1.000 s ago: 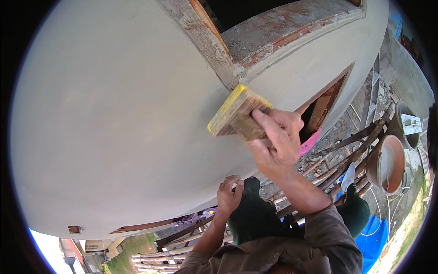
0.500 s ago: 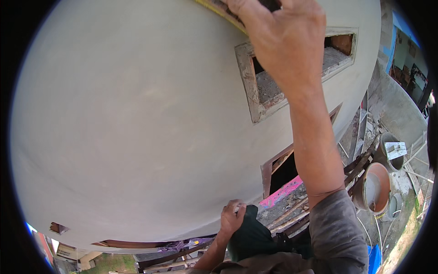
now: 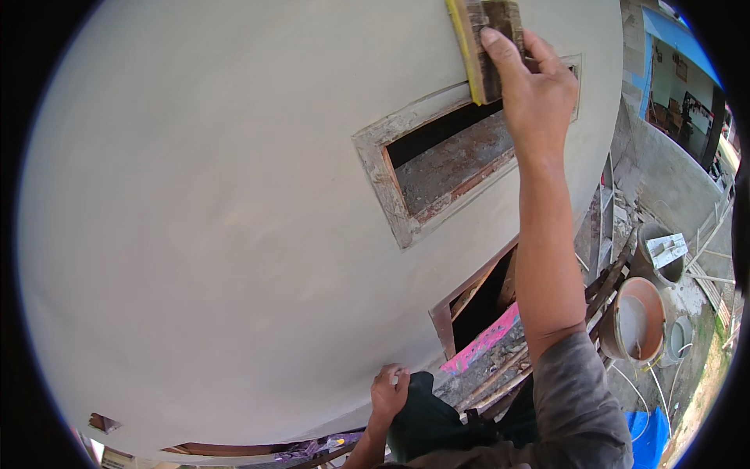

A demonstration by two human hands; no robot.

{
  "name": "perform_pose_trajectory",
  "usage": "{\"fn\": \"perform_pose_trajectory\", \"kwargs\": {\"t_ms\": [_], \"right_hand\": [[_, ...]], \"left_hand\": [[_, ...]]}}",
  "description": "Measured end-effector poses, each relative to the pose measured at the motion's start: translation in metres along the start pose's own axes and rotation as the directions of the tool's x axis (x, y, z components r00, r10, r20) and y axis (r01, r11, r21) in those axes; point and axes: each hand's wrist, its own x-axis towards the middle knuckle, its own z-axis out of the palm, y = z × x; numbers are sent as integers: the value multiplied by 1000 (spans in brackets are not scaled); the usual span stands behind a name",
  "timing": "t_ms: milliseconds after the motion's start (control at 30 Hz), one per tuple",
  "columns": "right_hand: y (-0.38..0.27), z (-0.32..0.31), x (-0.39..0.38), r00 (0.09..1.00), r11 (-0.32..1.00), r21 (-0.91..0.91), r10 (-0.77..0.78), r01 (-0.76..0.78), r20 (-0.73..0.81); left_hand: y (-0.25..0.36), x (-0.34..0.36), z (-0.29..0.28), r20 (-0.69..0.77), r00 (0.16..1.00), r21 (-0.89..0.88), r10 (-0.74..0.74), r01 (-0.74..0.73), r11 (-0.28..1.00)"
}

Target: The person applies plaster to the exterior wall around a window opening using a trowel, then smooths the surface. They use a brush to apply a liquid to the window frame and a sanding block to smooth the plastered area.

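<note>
My right hand (image 3: 541, 105) is closed around the dark wooden back of a sponge float (image 3: 491, 51). Its yellow foam face is turned to the pale plastered wall (image 3: 234, 234), at the upper edge of a framed opening (image 3: 453, 148); I cannot tell whether the foam touches the plaster. Low in the view, near my dark-green-clad knee, my left hand (image 3: 389, 392) has its fingers curled against the wall's lower part. Whatever it holds, if anything, is hidden.
A second opening (image 3: 480, 301) lies lower right, above a pink strip (image 3: 480, 340). Poles and rubble lie below. To the right are an orange-lined bucket (image 3: 639, 320), a dark bucket (image 3: 660, 270) with a white trowel-like board on it, a ladder (image 3: 606, 207) and a blue sheet (image 3: 650, 442).
My right hand has brought the sponge float down and to the right, to the framed opening's edge. The view has shifted; my left hand stays low by my knee.
</note>
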Motion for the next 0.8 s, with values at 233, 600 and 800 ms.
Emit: {"fn": "perform_pose_trajectory", "kwargs": {"t_ms": [233, 600, 800], "right_hand": [[31, -5, -19, 961, 943, -182, -272, 278, 54], [70, -27, 6, 985, 961, -223, -171, 163, -14], [178, -108, 127, 972, 964, -189, 154, -187, -177]], "left_hand": [[-2, 8, -7, 50, 997, 74, -59, 55, 996], [7, 15, 0, 54, 998, 111, -39, 33, 993], [22, 3, 3, 25, 983, 27, -182, 181, 983]]}}
